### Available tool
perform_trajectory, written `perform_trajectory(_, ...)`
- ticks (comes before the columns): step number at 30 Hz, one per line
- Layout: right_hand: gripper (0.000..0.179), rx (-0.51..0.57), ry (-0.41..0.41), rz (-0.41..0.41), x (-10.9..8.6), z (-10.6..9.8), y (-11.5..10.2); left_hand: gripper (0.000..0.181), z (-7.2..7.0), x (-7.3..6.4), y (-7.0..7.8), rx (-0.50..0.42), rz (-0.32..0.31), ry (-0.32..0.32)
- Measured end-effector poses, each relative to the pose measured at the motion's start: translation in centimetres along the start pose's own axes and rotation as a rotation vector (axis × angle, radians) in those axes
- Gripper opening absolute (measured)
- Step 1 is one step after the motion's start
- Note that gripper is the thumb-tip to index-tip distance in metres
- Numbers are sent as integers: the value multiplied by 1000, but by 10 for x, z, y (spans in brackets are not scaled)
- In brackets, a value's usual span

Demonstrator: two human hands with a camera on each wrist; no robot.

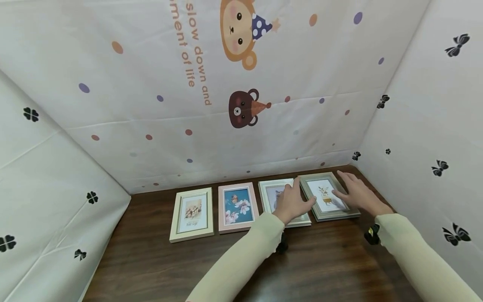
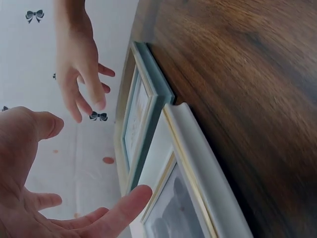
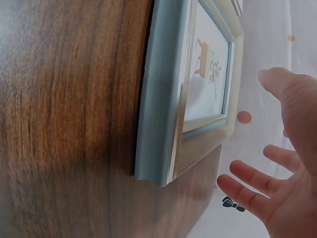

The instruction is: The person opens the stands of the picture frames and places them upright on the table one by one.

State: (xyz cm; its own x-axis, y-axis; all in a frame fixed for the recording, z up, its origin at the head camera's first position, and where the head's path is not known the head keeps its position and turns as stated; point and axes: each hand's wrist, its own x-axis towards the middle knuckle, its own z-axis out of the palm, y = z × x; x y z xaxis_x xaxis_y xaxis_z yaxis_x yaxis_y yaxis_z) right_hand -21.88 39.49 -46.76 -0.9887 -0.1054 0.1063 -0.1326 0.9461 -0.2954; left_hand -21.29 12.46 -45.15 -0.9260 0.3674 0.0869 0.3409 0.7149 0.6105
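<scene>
Along the far side of a dark wooden table lie a gray-green frame at right, then, leftward, a white frame, pink frame and cream frame. The left hand hovers over the white frame, the right hand near the gray-green frame's right edge; both spread wide, holding nothing.

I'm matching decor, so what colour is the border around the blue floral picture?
That border is pale pink; it shows best in the head view.
</scene>
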Motion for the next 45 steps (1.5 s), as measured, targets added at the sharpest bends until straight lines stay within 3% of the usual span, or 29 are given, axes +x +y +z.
perform_trajectory(3, 84, 12, -36, 27, 3, -1, -1, 85, 3, 1, 2, -70, -47, -30)
perform_trajectory(10, 81, 28, -95, 84, 9, -2, 0, 85, 8, 6, 9, -130, -127, -78)
perform_trajectory(19, 71, 33, -136, 136, 12, 1, 2, 80, 23, 17, 12, -344, -270, -87)
perform_trajectory(25, 71, 24, -183, 237, 14, 2, 5, 75, 27, 20, 13, -353, -308, -62)
perform_trajectory(30, 70, 21, -230, 294, 11, 2, 7, 49, 36, 22, 19, -392, -339, -47)
perform_trajectory(36, 69, 42, -261, 332, 9, 3, 11, 28, 45, 23, 26, -334, -346, -39)
perform_trajectory(40, 67, 46, -277, 351, 7, 5, 14, 26, 53, 25, 27, -289, -324, -47)
perform_trajectory(45, 61, 55, -259, 311, 5, 8, 15, 30, 59, 29, 24, -225, -321, -26)
